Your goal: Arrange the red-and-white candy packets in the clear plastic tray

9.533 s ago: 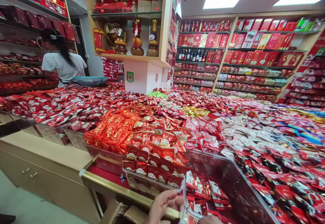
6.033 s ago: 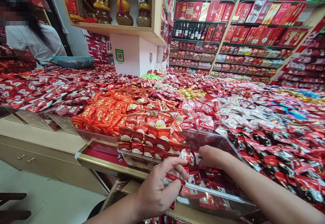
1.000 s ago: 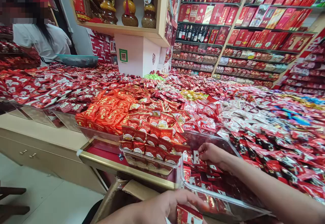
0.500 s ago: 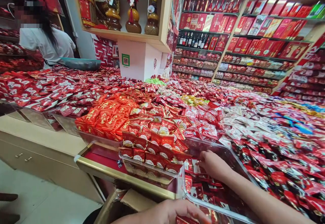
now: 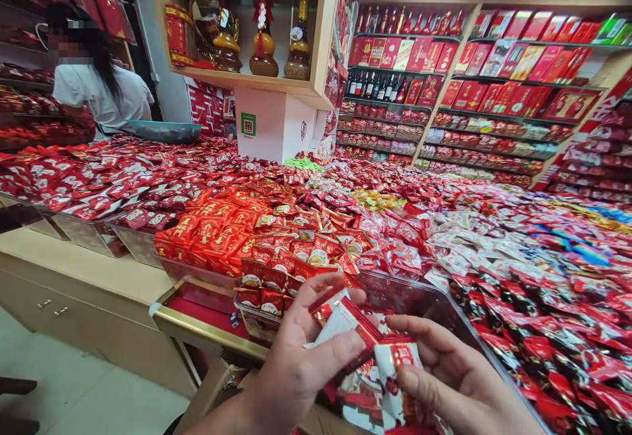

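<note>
My left hand (image 5: 296, 369) is closed on a small stack of red and white candy packets (image 5: 345, 323), held above a clear plastic bin (image 5: 419, 297) at the near edge of the counter. My right hand (image 5: 444, 376) meets it from the right, thumb and fingers pinching a red and white packet (image 5: 399, 362) at the edge of that stack. The bin's contents are mostly hidden behind my hands. Just left of the bin, a clear tray holds red packets marked "DURIAN" (image 5: 281, 270).
The wide counter is heaped with red wrapped sweets (image 5: 207, 224), and white and blue ones lie at the right (image 5: 494, 244). A person in a white shirt (image 5: 99, 93) stands at the far left beside a teal basin (image 5: 162, 131). Shelves of red boxes (image 5: 494, 79) line the back wall.
My left hand rose from below the counter edge with packets. My right hand left the bin and came back to meet it. The view tilted up a little.
</note>
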Available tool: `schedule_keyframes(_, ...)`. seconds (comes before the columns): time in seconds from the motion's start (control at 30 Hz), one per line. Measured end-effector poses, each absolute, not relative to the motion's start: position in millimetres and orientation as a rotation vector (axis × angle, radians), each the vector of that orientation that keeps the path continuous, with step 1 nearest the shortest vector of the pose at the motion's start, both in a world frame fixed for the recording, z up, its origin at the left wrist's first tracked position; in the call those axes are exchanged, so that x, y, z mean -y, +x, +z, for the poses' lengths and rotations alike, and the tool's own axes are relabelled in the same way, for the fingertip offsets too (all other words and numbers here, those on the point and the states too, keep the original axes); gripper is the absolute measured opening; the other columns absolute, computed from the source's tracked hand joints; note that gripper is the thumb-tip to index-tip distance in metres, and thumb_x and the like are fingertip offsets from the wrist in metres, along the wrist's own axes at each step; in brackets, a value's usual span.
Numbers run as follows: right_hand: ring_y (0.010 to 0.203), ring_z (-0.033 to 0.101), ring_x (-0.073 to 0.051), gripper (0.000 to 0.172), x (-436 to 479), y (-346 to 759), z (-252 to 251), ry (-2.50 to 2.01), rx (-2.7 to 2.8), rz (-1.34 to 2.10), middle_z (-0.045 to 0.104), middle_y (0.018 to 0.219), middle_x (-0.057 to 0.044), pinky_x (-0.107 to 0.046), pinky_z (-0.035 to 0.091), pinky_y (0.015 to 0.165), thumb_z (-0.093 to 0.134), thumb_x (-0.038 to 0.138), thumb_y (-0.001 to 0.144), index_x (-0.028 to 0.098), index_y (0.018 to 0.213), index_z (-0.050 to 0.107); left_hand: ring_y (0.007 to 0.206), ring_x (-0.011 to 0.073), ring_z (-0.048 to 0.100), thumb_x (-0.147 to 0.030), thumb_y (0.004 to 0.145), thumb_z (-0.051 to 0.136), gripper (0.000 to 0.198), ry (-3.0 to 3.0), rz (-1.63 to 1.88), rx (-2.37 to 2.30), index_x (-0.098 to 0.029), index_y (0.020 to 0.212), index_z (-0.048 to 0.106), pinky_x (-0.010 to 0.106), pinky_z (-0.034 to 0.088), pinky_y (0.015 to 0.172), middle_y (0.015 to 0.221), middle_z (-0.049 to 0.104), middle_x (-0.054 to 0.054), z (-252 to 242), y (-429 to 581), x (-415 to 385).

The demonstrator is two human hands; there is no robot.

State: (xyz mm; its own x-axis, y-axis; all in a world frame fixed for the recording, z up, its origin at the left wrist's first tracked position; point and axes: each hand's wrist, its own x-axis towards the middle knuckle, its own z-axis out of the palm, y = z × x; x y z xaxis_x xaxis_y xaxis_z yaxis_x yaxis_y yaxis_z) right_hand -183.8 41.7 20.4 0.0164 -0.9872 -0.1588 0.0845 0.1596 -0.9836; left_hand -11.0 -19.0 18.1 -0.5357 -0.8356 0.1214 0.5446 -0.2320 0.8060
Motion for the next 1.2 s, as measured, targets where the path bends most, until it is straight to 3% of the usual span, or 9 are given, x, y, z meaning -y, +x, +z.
schedule_keyframes(0.1,0.057,0.056,-0.012,0.037,-34.3,-190.1,18.0,-0.912,-1.182,-1.330,0.062,0.071,0.000,-0.023,0.047,0.053,0.069,0.038,0.070,0.021,0.099,0.054,0.093,0.0187,0.062,-0.016,0.070,0.070,0.039,0.370,-1.935,1.194,-0.027,0.103,0.053,0.032,0.049,0.080,0.120,0.054,0.004,10.5,1.4,23.2)
schedule_keyframes(0.2,0.059,0.056,-0.011,0.029,-31.8,-188.8,19.7,-0.727,-1.099,-1.475,0.061,0.066,0.002,-0.023,0.047,0.059,0.071,0.035,0.069,0.021,0.088,0.053,0.109,0.0237,0.054,-0.015,0.063,0.074,0.041,0.348,-2.040,1.520,-0.025,0.101,0.060,0.034,0.044,0.090,0.133,0.044,0.004,-0.1,8.8,21.7)
schedule_keyframes(0.37,0.062,0.056,-0.011,0.028,-33.3,-183.3,20.7,-0.674,-1.036,-1.501,0.060,0.069,0.003,-0.021,0.046,0.059,0.073,0.033,0.067,0.021,0.083,0.053,0.111,0.0244,0.053,-0.023,0.073,0.066,0.060,0.391,-2.132,1.778,-0.029,0.129,0.041,0.039,0.043,0.093,0.126,0.052,0.007,-5.3,4.7,11.4)
schedule_keyframes(0.6,0.061,0.054,-0.009,0.041,-35.6,-205.5,21.2,-0.947,-1.313,-1.464,0.062,0.084,0.001,-0.021,0.044,0.054,0.073,0.036,0.068,0.026,0.102,0.053,0.126,0.0249,0.037,-0.016,0.068,0.066,0.071,0.565,-1.538,2.163,-0.031,0.131,0.039,0.039,0.028,0.107,0.139,0.039,0.004,12.6,4.8,9.2)
schedule_keyframes(0.73,0.062,0.058,-0.016,0.056,-38.7,-208.6,35.1,-0.993,-1.159,-1.427,0.062,0.070,0.001,-0.029,0.047,0.058,0.072,0.039,0.067,0.031,0.116,0.048,0.110,0.0222,0.054,-0.014,0.071,0.063,0.067,0.402,-1.823,2.031,-0.031,0.130,0.037,0.035,0.043,0.093,0.126,0.053,0.005,24.1,-10.0,14.4)
schedule_keyframes(0.83,0.057,0.056,-0.017,0.043,-35.3,-209.9,45.1,-1.078,-1.219,-1.403,0.062,0.066,-0.001,-0.031,0.046,0.054,0.068,0.047,0.068,0.026,0.104,0.055,0.097,0.0187,0.061,-0.013,0.071,0.064,0.062,0.342,-2.130,1.775,-0.029,0.126,0.040,0.030,0.048,0.083,0.113,0.061,0.005,26.8,-22.8,20.8)
schedule_keyframes(0.9,0.059,0.057,-0.017,0.041,-27.9,-218.5,48.9,-1.187,-1.323,-1.382,0.063,0.072,-0.003,-0.030,0.045,0.054,0.065,0.050,0.070,0.024,0.099,0.054,0.090,0.0160,0.063,-0.013,0.070,0.065,0.055,0.409,-2.118,1.741,-0.026,0.120,0.046,0.025,0.048,0.077,0.107,0.063,0.005,24.0,-26.0,25.6)
schedule_keyframes(1.03,0.064,0.057,-0.017,0.045,0.9,-254.2,41.5,-1.507,-1.713,-0.993,0.063,0.075,-0.003,-0.027,0.041,0.053,0.062,0.055,0.069,0.021,0.092,0.045,0.087,0.0131,0.063,-0.012,0.071,0.065,0.042,0.455,-2.066,1.735,-0.025,0.109,0.053,0.022,0.047,0.075,0.113,0.061,0.004,9.2,-20.5,31.4)
schedule_keyframes(1.2,0.069,0.059,-0.020,0.036,44.5,-273.6,7.6,-1.795,-2.178,0.130,0.063,0.076,-0.006,-0.027,0.040,0.053,0.063,0.049,0.068,0.017,0.080,0.051,0.091,0.0166,0.063,-0.013,0.071,0.066,0.040,0.408,-2.115,1.618,-0.024,0.107,0.051,0.030,0.048,0.081,0.110,0.061,0.005,-7.6,-16.6,30.0)
